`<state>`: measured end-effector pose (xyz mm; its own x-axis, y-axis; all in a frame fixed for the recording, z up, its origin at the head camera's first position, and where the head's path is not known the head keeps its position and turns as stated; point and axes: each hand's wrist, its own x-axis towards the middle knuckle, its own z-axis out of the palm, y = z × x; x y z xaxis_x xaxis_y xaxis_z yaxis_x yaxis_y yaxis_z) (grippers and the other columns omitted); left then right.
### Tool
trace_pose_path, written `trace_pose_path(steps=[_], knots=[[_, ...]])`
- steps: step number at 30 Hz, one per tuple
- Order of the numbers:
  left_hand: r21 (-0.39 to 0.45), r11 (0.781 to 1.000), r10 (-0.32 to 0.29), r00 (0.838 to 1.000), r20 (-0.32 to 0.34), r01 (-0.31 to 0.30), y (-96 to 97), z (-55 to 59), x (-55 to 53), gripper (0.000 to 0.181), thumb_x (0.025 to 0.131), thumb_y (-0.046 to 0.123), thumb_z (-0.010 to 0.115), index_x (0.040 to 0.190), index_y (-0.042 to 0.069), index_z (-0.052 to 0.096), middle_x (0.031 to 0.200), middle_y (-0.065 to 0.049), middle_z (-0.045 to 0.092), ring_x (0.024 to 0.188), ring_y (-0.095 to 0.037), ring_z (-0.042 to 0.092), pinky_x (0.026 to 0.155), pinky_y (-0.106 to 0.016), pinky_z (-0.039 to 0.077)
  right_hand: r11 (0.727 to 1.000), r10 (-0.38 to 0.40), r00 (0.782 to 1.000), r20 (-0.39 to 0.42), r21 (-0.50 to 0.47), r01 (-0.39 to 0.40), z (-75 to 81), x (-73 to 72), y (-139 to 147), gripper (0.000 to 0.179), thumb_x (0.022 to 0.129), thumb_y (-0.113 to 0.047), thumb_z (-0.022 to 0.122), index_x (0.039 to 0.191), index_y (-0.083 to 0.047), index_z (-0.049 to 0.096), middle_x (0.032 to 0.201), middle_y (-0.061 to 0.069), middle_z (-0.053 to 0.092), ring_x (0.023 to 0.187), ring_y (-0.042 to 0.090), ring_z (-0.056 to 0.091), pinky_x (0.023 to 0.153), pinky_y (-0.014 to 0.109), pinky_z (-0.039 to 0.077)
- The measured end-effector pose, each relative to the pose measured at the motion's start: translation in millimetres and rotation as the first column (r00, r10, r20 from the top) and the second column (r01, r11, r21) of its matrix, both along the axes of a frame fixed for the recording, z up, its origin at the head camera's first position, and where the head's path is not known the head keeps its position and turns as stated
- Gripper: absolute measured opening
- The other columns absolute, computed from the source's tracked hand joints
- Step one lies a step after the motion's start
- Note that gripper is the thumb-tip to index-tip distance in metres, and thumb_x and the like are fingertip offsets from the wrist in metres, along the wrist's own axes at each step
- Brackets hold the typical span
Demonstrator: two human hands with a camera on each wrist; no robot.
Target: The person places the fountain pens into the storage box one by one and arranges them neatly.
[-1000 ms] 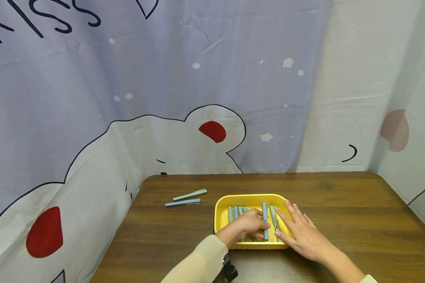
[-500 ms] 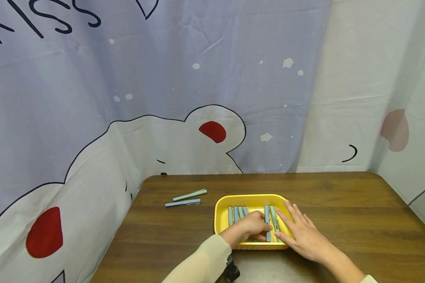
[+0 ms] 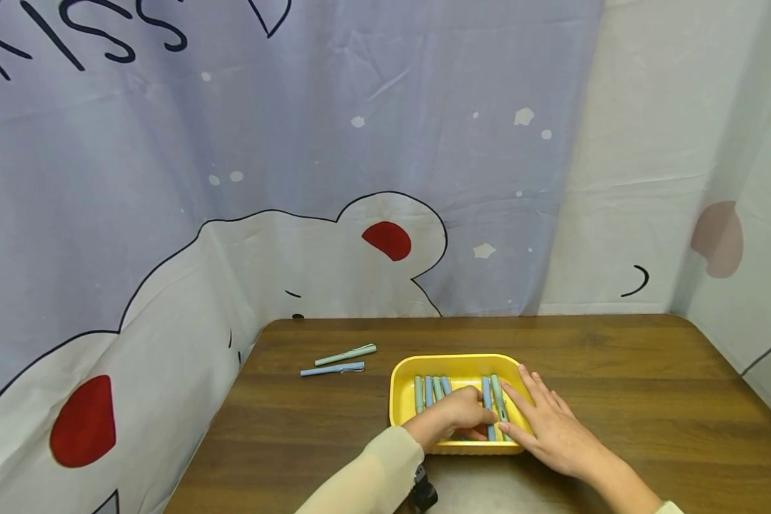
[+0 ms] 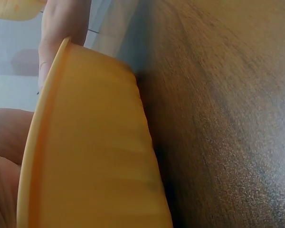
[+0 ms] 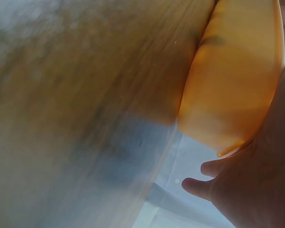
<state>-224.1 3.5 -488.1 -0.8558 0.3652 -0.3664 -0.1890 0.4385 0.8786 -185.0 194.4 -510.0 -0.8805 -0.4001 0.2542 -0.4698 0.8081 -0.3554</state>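
Note:
A yellow tray (image 3: 401, 422) on the table holds several light green and light blue pens lying side by side. My left hand (image 3: 457, 412) reaches over its near rim and pinches a blue pen (image 3: 486, 389), its curled fingertips partly covering it. Just right of that pen lies a green pen (image 3: 499, 401). My right hand (image 3: 555, 432) rests with spread, straight fingers over the tray's right rim, fingertips close to the green pen. In the right wrist view, the right hand (image 5: 256, 190) lies against the tray wall (image 5: 232, 80). The left hand hides the pens' lower ends.
Left of the tray, a loose green pen (image 3: 345, 355) and a loose blue pen (image 3: 332, 369) lie on the wooden table (image 3: 308, 421). A printed curtain (image 3: 334, 143) hangs along the table's back and sides.
The blue pen at my left fingertips has shifted slightly right, closer to the green pen, and the left hand has moved right with it. My right hand has stayed put.

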Motion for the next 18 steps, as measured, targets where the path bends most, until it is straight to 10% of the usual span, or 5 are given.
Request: trace_pose_path(steps=[18], knots=[[-0.144, 0.990, -0.028, 0.994, -0.105, 0.013, -8.0, 13.5, 5.5, 0.054, 0.092, 0.005, 0.069, 0.140, -0.010, 0.050, 0.071, -0.007, 0.063, 0.058, -0.018, 0.064, 0.064, -0.032, 0.056, 1.000, 0.001, 1.000, -0.017, 0.000, -0.001, -0.1, 0.9, 0, 0.066, 0.100, -0.050, 0.058, 0.154, -0.014, 0.045, 0.164, 0.025, 0.023, 0.145, 0.052, 0.029, 0.106, 0.073, 0.033]])
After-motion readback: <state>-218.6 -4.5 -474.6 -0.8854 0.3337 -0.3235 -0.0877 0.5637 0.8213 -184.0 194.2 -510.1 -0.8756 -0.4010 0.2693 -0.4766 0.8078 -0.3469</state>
